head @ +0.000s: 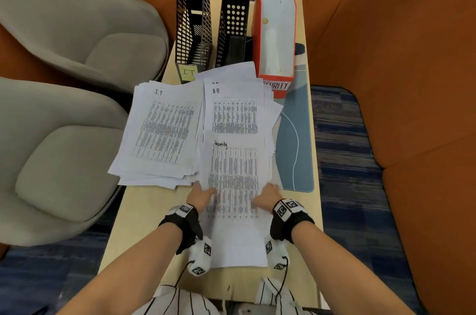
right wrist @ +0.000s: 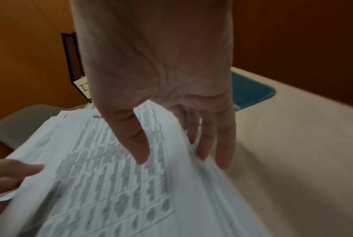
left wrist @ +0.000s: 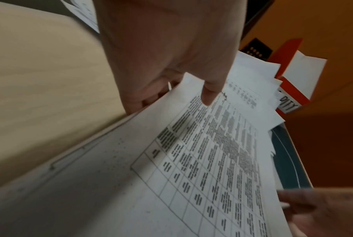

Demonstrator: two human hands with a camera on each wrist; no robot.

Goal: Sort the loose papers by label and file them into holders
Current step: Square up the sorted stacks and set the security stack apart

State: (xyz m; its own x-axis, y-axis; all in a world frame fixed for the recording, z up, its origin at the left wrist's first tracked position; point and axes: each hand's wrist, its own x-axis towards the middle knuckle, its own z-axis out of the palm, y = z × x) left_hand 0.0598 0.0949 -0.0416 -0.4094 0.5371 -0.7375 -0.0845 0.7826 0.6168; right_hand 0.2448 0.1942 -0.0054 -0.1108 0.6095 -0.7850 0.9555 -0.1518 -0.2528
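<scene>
A stack of printed sheets headed "Security" lies lengthwise near the table's front edge. My left hand pinches its left edge, thumb on top and fingers underneath. My right hand grips the right edge the same way, thumb on the print and fingers down the side. A fanned pile marked "I.T" lies to the left; a pile marked "H-R" sits behind. At the back stand a black mesh holder labelled "IT", a black perforated holder and a red-and-white holder labelled "SECURITY".
A blue mat lies on the right side of the narrow wooden table. Two grey chairs stand close on the left. Orange walls enclose the back and right.
</scene>
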